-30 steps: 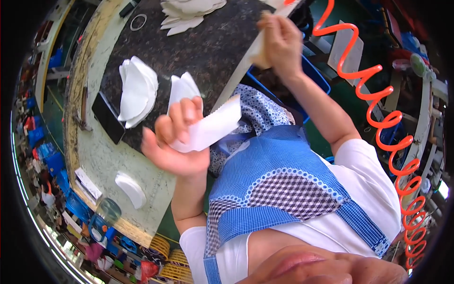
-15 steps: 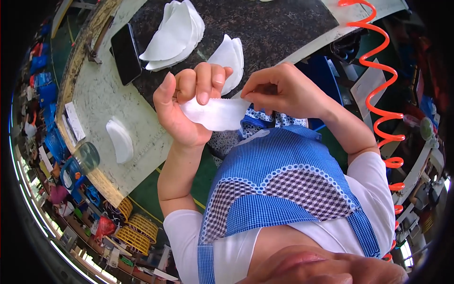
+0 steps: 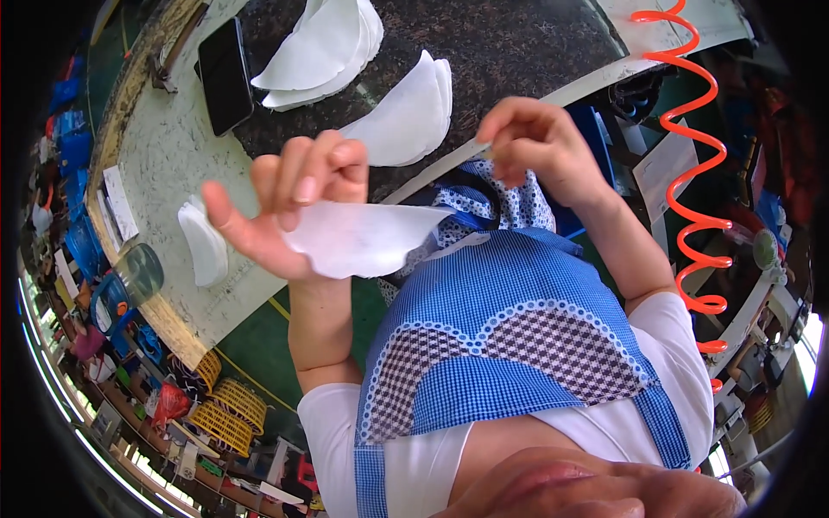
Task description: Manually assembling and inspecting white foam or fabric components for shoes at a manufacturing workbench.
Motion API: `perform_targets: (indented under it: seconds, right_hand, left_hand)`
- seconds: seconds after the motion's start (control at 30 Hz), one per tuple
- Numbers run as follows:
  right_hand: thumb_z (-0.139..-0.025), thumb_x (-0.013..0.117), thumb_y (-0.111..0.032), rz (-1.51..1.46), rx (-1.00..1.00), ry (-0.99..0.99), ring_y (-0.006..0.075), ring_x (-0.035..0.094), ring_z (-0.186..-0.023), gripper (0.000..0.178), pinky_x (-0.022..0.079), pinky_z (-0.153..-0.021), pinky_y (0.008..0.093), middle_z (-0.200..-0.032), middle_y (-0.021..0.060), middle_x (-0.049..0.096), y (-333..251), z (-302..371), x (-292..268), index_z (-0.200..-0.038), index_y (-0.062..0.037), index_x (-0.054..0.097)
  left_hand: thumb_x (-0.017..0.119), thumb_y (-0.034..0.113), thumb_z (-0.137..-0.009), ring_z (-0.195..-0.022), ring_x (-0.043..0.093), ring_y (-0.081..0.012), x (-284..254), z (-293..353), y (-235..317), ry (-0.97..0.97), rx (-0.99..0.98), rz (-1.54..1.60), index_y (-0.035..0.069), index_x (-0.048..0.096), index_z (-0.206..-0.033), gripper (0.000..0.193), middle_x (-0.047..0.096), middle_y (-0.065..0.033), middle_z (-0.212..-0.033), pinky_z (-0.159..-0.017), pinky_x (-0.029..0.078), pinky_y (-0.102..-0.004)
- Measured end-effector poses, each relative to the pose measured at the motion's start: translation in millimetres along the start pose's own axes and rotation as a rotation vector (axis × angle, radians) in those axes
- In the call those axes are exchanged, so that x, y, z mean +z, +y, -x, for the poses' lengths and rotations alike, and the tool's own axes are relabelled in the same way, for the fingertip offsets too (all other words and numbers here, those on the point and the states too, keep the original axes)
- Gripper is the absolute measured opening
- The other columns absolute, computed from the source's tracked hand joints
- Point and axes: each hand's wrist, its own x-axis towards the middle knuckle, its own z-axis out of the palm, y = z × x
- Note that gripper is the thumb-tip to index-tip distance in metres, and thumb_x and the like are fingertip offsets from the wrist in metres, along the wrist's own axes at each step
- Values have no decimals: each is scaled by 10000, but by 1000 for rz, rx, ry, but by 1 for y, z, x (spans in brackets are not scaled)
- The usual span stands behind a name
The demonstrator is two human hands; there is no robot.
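A thin white half-moon piece of fabric point(image 3: 367, 240) is pinched between the thumb and fingers of my left hand point(image 3: 298, 194). Its pointed end stretches to the right over my blue checked apron point(image 3: 484, 371). My right hand point(image 3: 553, 155) is raised apart from the piece, its fingers loosely curled with a gap between thumb and forefinger, and nothing shows in it. Just beyond my left hand lies a small stack of white curved pieces point(image 3: 410, 121) on the dark patterned table mat point(image 3: 509, 43). A larger stack of white pieces point(image 3: 324, 56) sits farther back.
A black phone point(image 3: 226, 78) lies left of the larger stack. More white pieces point(image 3: 204, 246) rest on the pale tabletop point(image 3: 164, 164), near a clear greenish container point(image 3: 140, 273) at its edge. A red coiled hose point(image 3: 712, 155) hangs at the right. Yellow baskets point(image 3: 229, 414) stand lower left.
My right hand has let go of the fabric's right end and moved up and right. My left hand has moved left and slightly down, and the piece now shows its wider face.
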Motion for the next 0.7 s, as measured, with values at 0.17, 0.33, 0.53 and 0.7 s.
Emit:
perform_targets:
  seconds: [0.17, 0.33, 0.53, 0.7]
  right_hand:
    - [-893, 678, -235, 179, 291, 337, 176, 678, -825, 253, 527, -705, 261, -915, 125, 676, 65, 44, -133, -1006, -9, 689]
    - [-916, 668, -342, 1155, -159, 389, 116, 639, -791, 336, 487, -653, 238, -909, 96, 668, 35, 54, -99, -884, -10, 711]
    - [-890, 719, -173, 469, -48, -299, 55, 530, -633, 192, 417, -565, 219, -709, 7, 611, -10, 5, 25, -971, -4, 678]
    - [-895, 744, -233, 335, 11, -289, 42, 523, -556, 251, 409, -487, 201, -719, 6, 652, -2, 5, 2, -992, -3, 713]
  left_hand:
    - [545, 610, -933, -666, 570, -188, 10, 23, 41, -31, -121, -256, 133, 379, -802, 522, 512, -67, -769, -659, 512, -301]
    - [411, 637, -973, -647, 656, -149, 0, 40, 4, 100, -48, -1281, 36, 510, -999, 610, 617, -117, -926, -534, 499, -249]
    - [751, 269, -876, -757, 705, -192, -4, 23, -35, -245, 42, -1722, 78, 595, -1216, 420, 662, -114, -1010, -618, 555, -304]
    - [742, -2, -832, -607, 635, -73, 0, 53, -2, 289, -344, -1182, 133, 39, -1579, 1035, 702, -120, -871, -499, 465, -154]
